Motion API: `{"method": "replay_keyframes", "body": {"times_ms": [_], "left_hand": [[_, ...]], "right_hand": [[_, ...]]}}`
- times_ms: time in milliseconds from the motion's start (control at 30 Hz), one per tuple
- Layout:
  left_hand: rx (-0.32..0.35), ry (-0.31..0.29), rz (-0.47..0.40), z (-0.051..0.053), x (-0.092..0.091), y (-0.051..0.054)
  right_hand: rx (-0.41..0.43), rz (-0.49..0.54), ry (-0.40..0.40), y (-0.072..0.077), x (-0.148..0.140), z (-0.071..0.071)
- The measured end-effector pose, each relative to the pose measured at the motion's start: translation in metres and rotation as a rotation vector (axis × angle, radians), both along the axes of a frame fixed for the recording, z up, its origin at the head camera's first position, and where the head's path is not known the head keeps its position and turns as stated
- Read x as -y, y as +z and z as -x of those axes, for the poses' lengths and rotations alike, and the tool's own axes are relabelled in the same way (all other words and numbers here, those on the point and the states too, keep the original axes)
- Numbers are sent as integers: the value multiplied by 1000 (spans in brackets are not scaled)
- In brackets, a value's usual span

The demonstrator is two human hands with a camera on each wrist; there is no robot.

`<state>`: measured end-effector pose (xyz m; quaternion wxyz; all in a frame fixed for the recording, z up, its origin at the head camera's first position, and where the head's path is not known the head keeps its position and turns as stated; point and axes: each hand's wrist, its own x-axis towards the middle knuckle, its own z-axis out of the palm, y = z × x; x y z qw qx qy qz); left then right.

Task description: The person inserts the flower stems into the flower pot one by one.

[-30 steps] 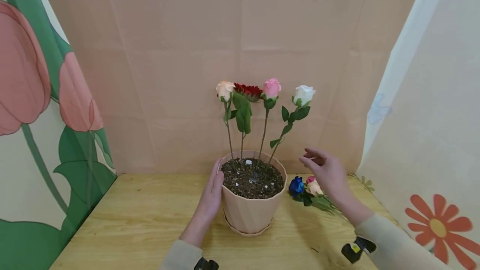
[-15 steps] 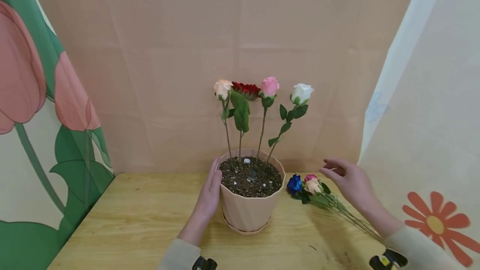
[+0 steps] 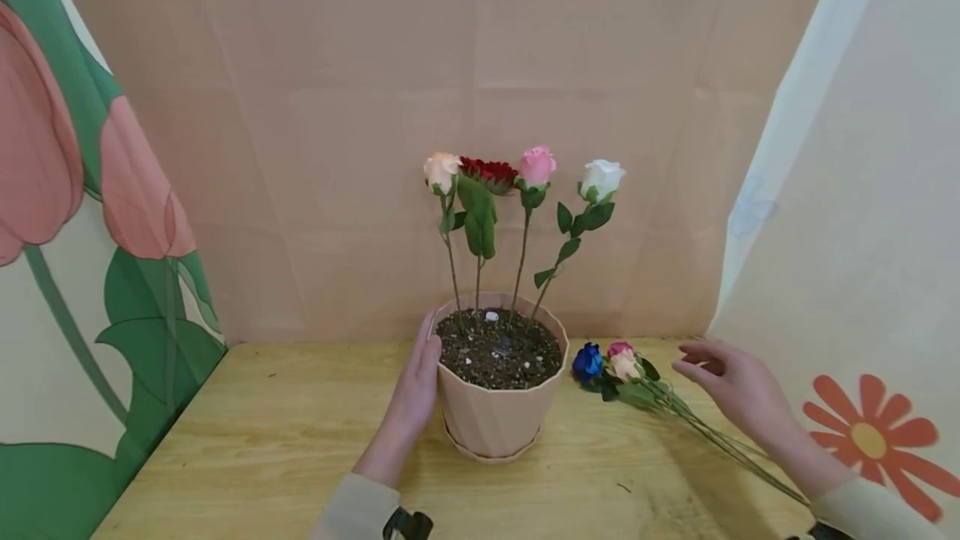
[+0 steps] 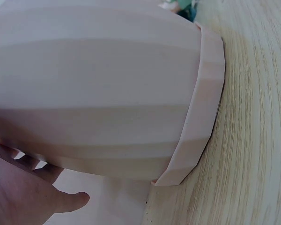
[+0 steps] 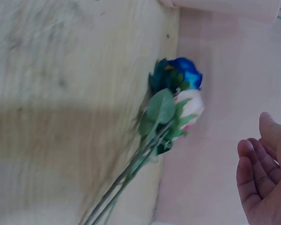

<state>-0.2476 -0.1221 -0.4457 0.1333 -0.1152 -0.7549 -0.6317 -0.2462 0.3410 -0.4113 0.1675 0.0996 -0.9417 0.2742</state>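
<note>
A pale pink flowerpot [image 3: 495, 419] filled with dark soil stands on a matching saucer. Rising from the soil are a peach rose [image 3: 442, 172], a dark red flower [image 3: 489, 171], a pink rose [image 3: 537, 166] and a white rose [image 3: 602, 179] that leans right. My left hand [image 3: 412, 390] rests against the pot's left side, fingers fairly straight; the left wrist view shows the same hand [image 4: 28, 187] beside the pot wall. My right hand [image 3: 738, 386] hovers with loosely bent fingers and nothing in them, above the stems of a blue rose [image 3: 588, 363] and a peach rose [image 3: 625, 365].
A darker pink bloom [image 3: 620, 348] lies with the loose roses, right of the pot. The wooden table [image 3: 285, 440] is backed by a plain pinkish cloth [image 3: 337, 148]. Printed flower panels flank it left and right. A small dark twig [image 3: 624, 487] lies near the front.
My right hand has moved right and slightly down, away from the pot, uncovering the loose roses' stems. The left hand stays on the pot. The head view has shifted slightly.
</note>
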Motion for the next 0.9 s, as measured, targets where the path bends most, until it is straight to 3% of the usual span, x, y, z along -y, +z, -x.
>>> {"method": "replay_keyframes", "body": {"times_ms": [433,900], "left_hand": [[-4,0,8,-1,2,3],[9,-15,-10,-1,0,1]], "right_hand": [[109,-40,-47,-30,-39,-10],[216,-31,-42,-57,-57,-5]]}}
